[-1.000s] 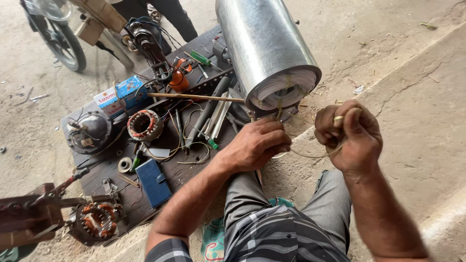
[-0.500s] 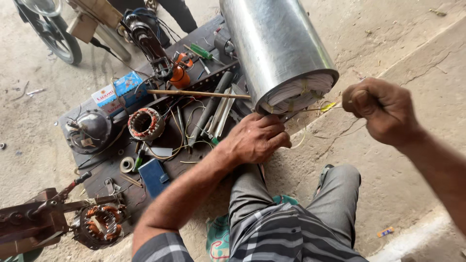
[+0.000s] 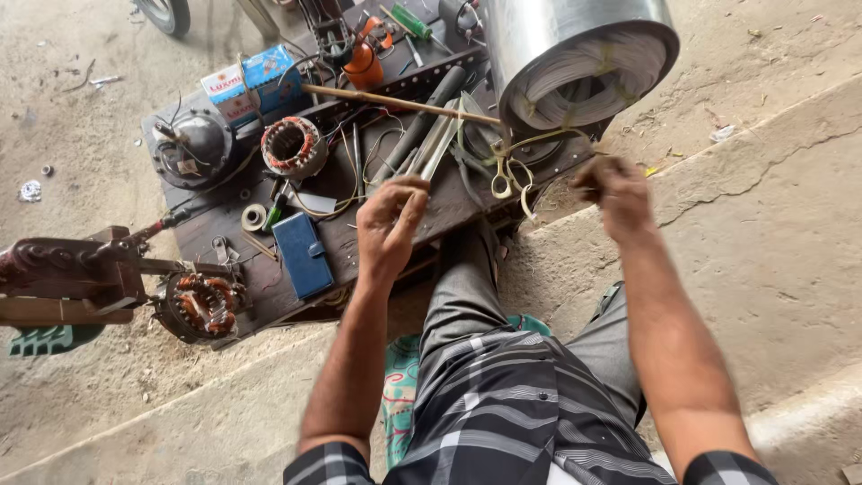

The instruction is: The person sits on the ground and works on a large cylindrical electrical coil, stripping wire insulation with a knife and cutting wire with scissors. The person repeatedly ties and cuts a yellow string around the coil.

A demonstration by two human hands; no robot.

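Left hand [image 3: 388,224] hovers loosely curled, holding nothing, above the dark work board [image 3: 224,233]. Yellow cord [image 3: 516,166] lies at its 2 o'clock, trailing from the metal cylinder [image 3: 557,36]. Right hand [image 3: 618,190] pinches the cord's end.

Dark wooden desk [image 3: 453,205], low, set on dusty concrete floor [image 3: 108,395]. On desk: copper-wound coil ring [image 3: 294,145], round metal cap [image 3: 191,146], blue and white boxes [image 3: 251,83], roll of tape [image 3: 254,216], blue wallet [image 3: 303,254], orange can [image 3: 364,64], green-handled screwdriver [image 3: 411,22], thin wooden stick [image 3: 400,104], grey metal rods [image 3: 422,130], loose wires. Large steel cylinder [image 3: 557,45] at far right end. Second wound coil [image 3: 203,304] beside near left corner.
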